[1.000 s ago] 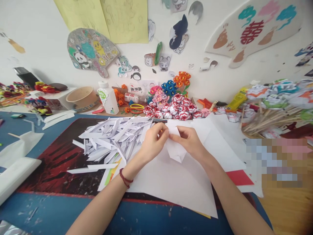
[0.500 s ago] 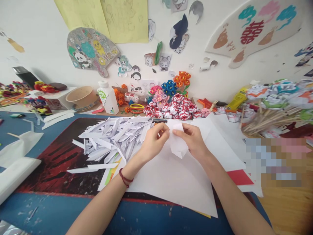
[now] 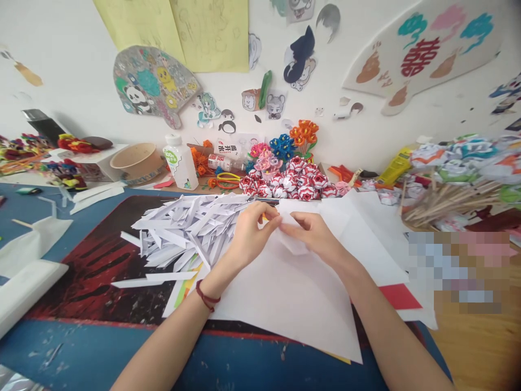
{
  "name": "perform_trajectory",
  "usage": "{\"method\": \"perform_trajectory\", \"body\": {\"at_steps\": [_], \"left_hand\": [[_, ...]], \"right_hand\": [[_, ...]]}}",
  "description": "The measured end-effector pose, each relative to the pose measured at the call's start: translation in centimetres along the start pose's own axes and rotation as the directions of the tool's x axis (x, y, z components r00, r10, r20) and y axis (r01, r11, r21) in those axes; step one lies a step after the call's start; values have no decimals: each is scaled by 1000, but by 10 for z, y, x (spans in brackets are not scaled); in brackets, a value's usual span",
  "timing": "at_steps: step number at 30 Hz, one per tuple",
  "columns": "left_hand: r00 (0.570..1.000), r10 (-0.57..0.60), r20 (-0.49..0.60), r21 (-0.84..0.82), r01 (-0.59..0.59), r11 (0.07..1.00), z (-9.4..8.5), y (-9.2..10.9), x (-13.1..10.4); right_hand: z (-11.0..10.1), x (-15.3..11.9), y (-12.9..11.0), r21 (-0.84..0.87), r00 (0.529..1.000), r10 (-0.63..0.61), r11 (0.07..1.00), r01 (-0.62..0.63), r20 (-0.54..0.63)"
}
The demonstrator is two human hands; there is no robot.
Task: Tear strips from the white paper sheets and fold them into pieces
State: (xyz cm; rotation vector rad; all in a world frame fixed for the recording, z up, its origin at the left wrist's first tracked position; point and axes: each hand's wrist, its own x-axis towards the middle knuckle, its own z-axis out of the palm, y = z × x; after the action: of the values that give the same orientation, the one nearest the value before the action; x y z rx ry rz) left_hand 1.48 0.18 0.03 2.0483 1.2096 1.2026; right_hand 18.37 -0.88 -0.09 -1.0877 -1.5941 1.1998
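Note:
My left hand (image 3: pixel 253 231) and my right hand (image 3: pixel 319 236) meet over a stack of large white sheets (image 3: pixel 285 304). Between them is a small piece of white paper (image 3: pixel 296 247), its lower part hanging below my right fingers. My right thumb and fingers pinch it. At its left edge the fingertips of my left hand are closed together, touching the right fingertips; the exact grip there is partly hidden. Left of my hands lies a heap of narrow folded white paper strips (image 3: pixel 183 228).
Red-and-white paper flowers (image 3: pixel 299 182) and a white bottle (image 3: pixel 181 163) stand behind along the wall. A beige bowl (image 3: pixel 136 163) is at the back left. Wooden sticks (image 3: pixel 451 198) lie in a box at right. A dark red mat (image 3: pixel 101 277) covers the blue table (image 3: pixel 163 347).
My right hand has moved slightly left, tilting the small paper. My left fingertips, apart from the right ones before, now meet them at the paper's edge.

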Motion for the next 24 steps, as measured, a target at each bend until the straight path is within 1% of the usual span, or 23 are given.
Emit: {"method": "perform_trajectory", "body": {"at_steps": [1, 3, 6, 8, 10, 12, 13, 15, 18, 20, 22, 23, 24], "left_hand": [[999, -13, -31, -2, 13, 1000, -1, -2, 0], [992, -69, -104, -49, 64, 997, -2, -4, 1], [964, -177, -197, -234, 129, 964, -2, -6, 2], [948, -230, -221, -372, 136, 918, -1, -4, 2], [946, -269, -180, -480, 154, 864, 0, -2, 1], [949, -303, -84, -562, 206, 801, 3, 2, 0], [948, -317, -33, -589, 238, 772, 4, 3, 0], [941, -335, 41, -606, 290, 741, 8, 4, -1], [939, -331, 98, -552, 328, 767, 12, 4, -2], [946, -282, 163, -471, 325, 820, 13, 4, -3], [961, -210, 182, -307, 258, 916, 12, 4, -5], [975, -161, 154, -182, 189, 965, 12, 4, -5], [989, -97, 108, -31, 101, 994, 10, 4, -6]], "right_hand": [[-2, 1, 0, 3, 1000, 7, 1000, -7, -20], [-7, 2, 3, 38, 996, 67, 997, -65, -51], [-13, 4, 7, 84, 969, 220, 974, -212, -109], [-13, 5, 9, 103, 954, 290, 954, -281, -83], [-10, 4, 9, 111, 958, 287, 952, -286, 2], [-4, 4, 8, 129, 973, 219, 966, -226, 71], [-2, 3, 7, 147, 982, 175, 972, -185, 76], [1, 3, 7, 185, 994, 97, 977, -103, 41], [1, 3, 7, 205, 998, 30, 979, -19, -51], [-1, 4, 6, 196, 994, 13, 981, 8, -106], [-4, 4, 6, 179, 988, 6, 984, 23, -156], [-6, 5, 6, 169, 983, 8, 985, 23, -182], [-7, 5, 7, 157, 978, 14, 987, 20, -209]]}}
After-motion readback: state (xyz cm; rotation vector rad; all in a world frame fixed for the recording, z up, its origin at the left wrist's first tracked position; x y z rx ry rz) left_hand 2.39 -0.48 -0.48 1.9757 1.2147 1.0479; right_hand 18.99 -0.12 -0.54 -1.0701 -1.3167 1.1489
